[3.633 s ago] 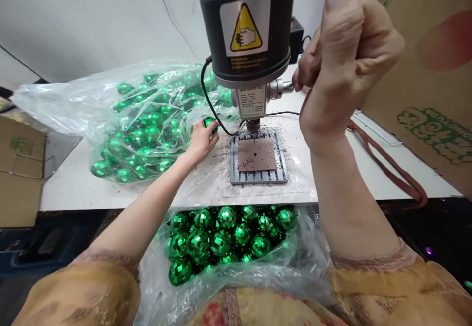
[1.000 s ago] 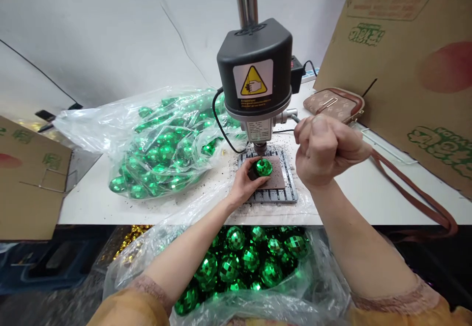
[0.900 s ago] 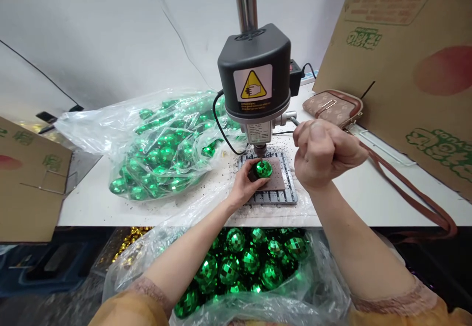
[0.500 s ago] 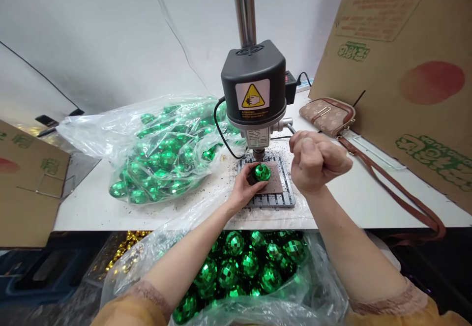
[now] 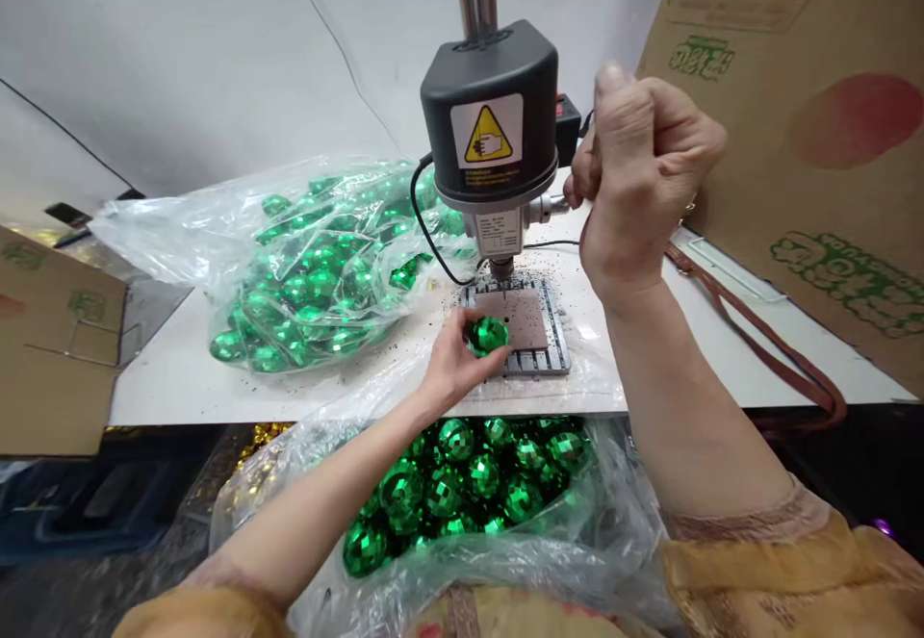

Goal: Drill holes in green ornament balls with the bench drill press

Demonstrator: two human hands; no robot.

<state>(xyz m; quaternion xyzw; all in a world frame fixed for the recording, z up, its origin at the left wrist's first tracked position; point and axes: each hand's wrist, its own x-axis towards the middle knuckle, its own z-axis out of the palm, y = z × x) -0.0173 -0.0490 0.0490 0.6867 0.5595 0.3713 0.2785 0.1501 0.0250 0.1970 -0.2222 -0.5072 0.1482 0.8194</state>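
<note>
Clamping one green mirror ball (image 5: 490, 334), left hand (image 5: 449, 361) centre; right hand (image 5: 639, 171) closed round drill-press lever (image 5: 558, 203); ball-filled bags (image 5: 173, 234) left and bottom, drilled count unclear.

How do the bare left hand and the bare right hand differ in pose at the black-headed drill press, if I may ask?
The left hand is low, over the grey slotted metal plate; the right hand is raised beside the black drill head. The left hand curves around a shiny green faceted ball, while the right hand is curled into a fist at the silvery metal lever. Both are bare.
</note>
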